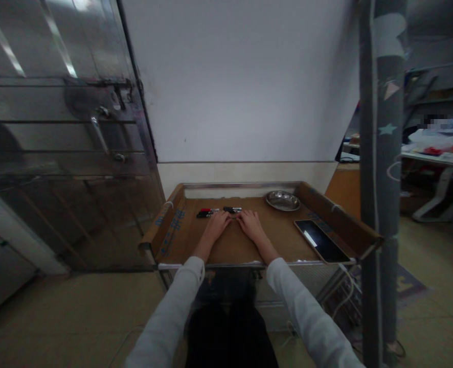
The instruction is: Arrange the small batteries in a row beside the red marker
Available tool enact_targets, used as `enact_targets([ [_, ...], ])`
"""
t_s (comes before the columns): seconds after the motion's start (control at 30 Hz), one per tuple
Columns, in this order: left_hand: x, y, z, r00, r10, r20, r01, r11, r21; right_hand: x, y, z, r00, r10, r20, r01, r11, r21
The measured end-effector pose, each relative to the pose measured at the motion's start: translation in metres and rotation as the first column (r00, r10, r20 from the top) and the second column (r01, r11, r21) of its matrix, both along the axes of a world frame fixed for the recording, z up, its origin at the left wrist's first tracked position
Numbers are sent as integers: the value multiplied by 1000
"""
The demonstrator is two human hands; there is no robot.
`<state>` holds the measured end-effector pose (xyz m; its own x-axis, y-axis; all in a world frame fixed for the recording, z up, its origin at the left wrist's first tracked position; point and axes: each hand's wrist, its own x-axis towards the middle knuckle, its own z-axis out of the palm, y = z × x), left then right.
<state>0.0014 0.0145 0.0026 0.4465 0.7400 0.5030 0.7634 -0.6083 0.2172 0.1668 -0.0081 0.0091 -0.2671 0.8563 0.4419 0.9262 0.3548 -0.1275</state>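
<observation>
Simply cardboard-lined table (pixel 226 245) against white wall (pixel 242 82).

Three markers lie flat on the brown tabletop (pixel 226 245), lengthwise left to right, near its far edge. The red-capped marker (pixel 210 210) sits farthest back on the left. The black marker (pixel 204 215) lies just beside it, slightly nearer and parallel. The third marker (pixel 232 209), dark with a pale band, lies to the right of them, a little apart. All three rest just beyond the fingertips of the left hand (pixel 218 223) and right hand (pixel 249 223).
</observation>
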Motion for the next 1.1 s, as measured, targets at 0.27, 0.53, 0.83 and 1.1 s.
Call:
enact_targets([
  [0.27,-1,1,-1,951,-144,275,176,980,-94,-2,11,-6,957,209,-199,-215,977,-9],
  [0.53,3,-4,-2,970,-95,225,111,992,-60,3,5,-3,968,162,-194,-158,987,37],
  [0.83,6,-10,2,999,34,-12,-33,997,71,14,-4,3,961,-260,-93,264,964,27],
  [1.1,4,-10,4,999,-27,-38,27,1000,-11,13,-4,-2,948,-310,-67,312,950,28],
])
